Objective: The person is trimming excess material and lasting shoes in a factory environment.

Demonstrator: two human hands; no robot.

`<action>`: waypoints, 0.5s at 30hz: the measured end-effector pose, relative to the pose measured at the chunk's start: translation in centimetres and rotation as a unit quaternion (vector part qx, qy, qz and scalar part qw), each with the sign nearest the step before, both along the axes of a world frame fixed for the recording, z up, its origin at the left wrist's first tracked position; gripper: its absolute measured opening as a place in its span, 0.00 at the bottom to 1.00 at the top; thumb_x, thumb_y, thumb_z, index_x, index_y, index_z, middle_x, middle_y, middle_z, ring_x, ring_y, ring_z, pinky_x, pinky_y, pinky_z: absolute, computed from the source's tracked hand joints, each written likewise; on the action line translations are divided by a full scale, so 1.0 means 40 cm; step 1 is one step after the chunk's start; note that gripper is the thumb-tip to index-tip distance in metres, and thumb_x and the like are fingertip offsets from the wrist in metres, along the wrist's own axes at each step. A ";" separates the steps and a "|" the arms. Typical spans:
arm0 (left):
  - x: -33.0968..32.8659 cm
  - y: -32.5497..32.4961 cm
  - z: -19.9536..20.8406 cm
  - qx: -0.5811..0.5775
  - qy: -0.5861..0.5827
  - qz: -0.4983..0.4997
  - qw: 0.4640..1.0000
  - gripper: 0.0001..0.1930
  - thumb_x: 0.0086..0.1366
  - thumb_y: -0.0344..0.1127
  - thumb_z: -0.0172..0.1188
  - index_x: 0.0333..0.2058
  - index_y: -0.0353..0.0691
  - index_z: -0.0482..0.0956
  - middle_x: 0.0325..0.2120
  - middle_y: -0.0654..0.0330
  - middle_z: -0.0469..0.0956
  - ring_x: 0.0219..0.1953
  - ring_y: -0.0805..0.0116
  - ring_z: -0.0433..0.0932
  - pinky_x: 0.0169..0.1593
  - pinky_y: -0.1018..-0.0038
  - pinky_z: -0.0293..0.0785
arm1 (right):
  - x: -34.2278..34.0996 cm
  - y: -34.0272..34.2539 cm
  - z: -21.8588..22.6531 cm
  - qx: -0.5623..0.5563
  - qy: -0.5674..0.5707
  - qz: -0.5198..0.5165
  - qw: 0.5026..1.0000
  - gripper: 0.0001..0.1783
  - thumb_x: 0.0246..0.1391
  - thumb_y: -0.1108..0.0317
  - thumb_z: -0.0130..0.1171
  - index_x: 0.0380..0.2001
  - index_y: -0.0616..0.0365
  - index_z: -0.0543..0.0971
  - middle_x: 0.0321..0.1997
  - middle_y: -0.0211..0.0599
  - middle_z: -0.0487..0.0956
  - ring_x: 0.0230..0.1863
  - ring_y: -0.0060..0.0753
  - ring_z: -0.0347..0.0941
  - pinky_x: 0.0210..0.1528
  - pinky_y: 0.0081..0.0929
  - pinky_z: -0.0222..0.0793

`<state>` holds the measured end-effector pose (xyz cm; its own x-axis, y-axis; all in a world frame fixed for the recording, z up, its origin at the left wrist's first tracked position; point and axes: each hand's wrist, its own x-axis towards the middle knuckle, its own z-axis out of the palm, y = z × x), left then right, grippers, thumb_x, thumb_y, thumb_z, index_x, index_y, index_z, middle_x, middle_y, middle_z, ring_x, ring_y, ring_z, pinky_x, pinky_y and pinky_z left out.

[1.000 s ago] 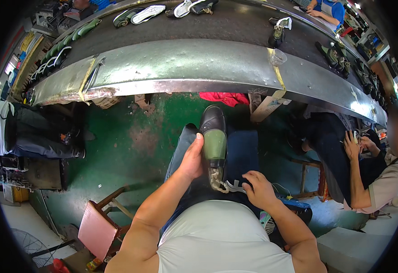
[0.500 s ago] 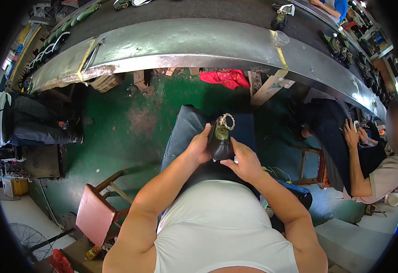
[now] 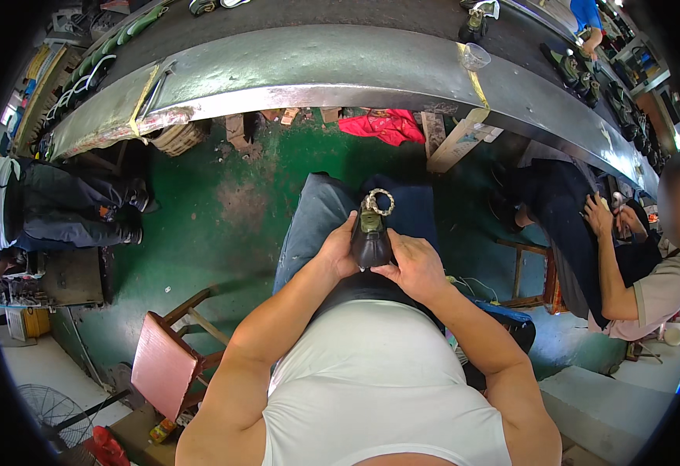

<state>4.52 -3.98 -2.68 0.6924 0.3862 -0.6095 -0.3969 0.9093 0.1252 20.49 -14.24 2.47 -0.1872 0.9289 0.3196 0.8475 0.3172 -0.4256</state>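
Note:
A shoe [image 3: 371, 247] with a black toe and an olive-green upper is held over my lap, its dark toe pointing toward me. A pale beaded-looking ring or loop [image 3: 381, 202] stands out at its far end; I cannot make out what it is. My left hand [image 3: 339, 249] grips the shoe along its left side, thumb lying up the edge. On the opposite side, my right hand [image 3: 416, 266] is closed on it near the toe, with the thumb by the toe tip. The underside of the shoe is hidden.
Ahead runs a metal-edged conveyor bench [image 3: 301, 70] with more shoes [image 3: 569, 68]. A seated person [image 3: 616, 272] works at right; another person's legs [image 3: 83, 206] show at left. Near me stand a pink-topped stool [image 3: 165, 365] and a fan [image 3: 52, 412]. Red cloth [image 3: 383, 126] lies under the bench.
The shoe has shifted slightly left and turned straighter toward me. My right hand's fingers have drawn in against its side. The person at right has moved their hands a little.

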 end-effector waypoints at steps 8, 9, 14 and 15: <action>0.001 -0.021 0.046 0.093 0.039 0.042 0.994 0.26 0.78 0.54 0.38 0.54 0.39 0.73 0.47 0.53 0.79 0.49 0.59 0.79 0.54 0.58 0.77 | 0.006 -0.013 0.081 -0.087 0.103 0.035 0.990 0.45 0.45 0.47 0.72 0.59 0.66 0.69 0.54 0.54 0.77 0.54 0.55 0.75 0.55 0.42 0.71; 0.003 -0.026 0.053 0.176 0.099 0.066 0.977 0.24 0.77 0.51 0.44 0.58 0.37 0.68 0.51 0.52 0.77 0.52 0.58 0.77 0.57 0.58 0.75 | 0.009 -0.020 0.073 -0.119 0.183 0.024 0.976 0.48 0.43 0.50 0.74 0.62 0.64 0.66 0.59 0.56 0.74 0.59 0.57 0.72 0.60 0.43 0.69; 0.038 0.033 0.194 0.506 0.174 0.105 0.839 0.31 0.75 0.45 0.51 0.68 0.36 0.51 0.63 0.50 0.64 0.66 0.61 0.61 0.68 0.65 0.57 | 0.045 0.050 0.129 -0.161 0.330 -0.010 0.930 0.41 0.51 0.60 0.69 0.64 0.66 0.64 0.59 0.52 0.74 0.60 0.48 0.73 0.64 0.38 0.65; 0.046 0.074 0.246 0.549 0.122 0.097 0.821 0.31 0.75 0.44 0.50 0.68 0.36 0.50 0.64 0.50 0.62 0.67 0.61 0.59 0.69 0.66 0.56 | 0.064 0.082 0.125 -0.129 0.361 0.003 0.924 0.38 0.53 0.62 0.65 0.63 0.67 0.64 0.59 0.48 0.74 0.60 0.45 0.72 0.64 0.36 0.64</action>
